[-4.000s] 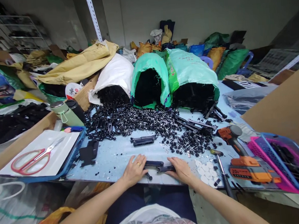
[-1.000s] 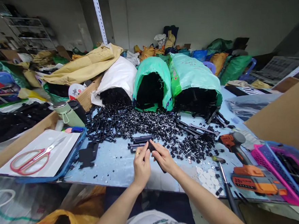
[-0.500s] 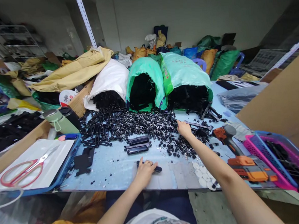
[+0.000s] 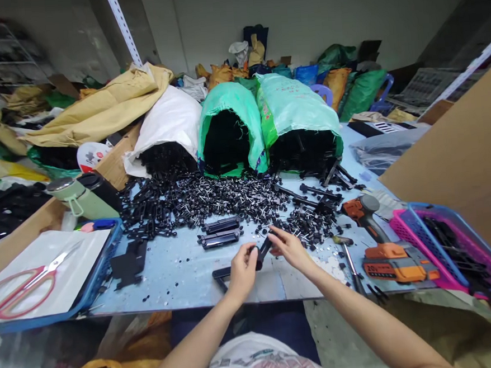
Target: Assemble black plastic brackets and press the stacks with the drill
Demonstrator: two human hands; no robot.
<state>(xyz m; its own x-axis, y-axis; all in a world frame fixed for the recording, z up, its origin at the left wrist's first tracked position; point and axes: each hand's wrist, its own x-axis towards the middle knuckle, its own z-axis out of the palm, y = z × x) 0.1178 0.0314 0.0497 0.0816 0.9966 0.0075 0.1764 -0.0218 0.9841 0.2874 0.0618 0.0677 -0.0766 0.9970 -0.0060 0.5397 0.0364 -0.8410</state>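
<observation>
My left hand [image 4: 242,268] is closed round a black plastic bar assembly [image 4: 221,273], whose angled end sticks out to the left, just above the near table edge. Close by on the right, my right hand [image 4: 290,249] pinches a black bar [image 4: 265,249] that meets the left hand's piece at an angle. Fingers hide where the two parts meet. Two black folded bar assemblies [image 4: 219,239] lie side by side just beyond my left hand. Behind them spreads a heap of small black parts with metal pins [image 4: 230,199].
Open sacks, one white [image 4: 169,119] and two green [image 4: 229,104], lie behind the heap. On the right are a screwdriver [image 4: 350,258], a cordless drill [image 4: 375,231] and plastic baskets [image 4: 404,226]. Red-handled scissors [image 4: 29,286] rest on a blue tray [image 4: 116,232] at left.
My right hand has come back from the heap with a black bar and now meets my left hand. The left hand has lifted its bar off the table. The view has shifted slightly.
</observation>
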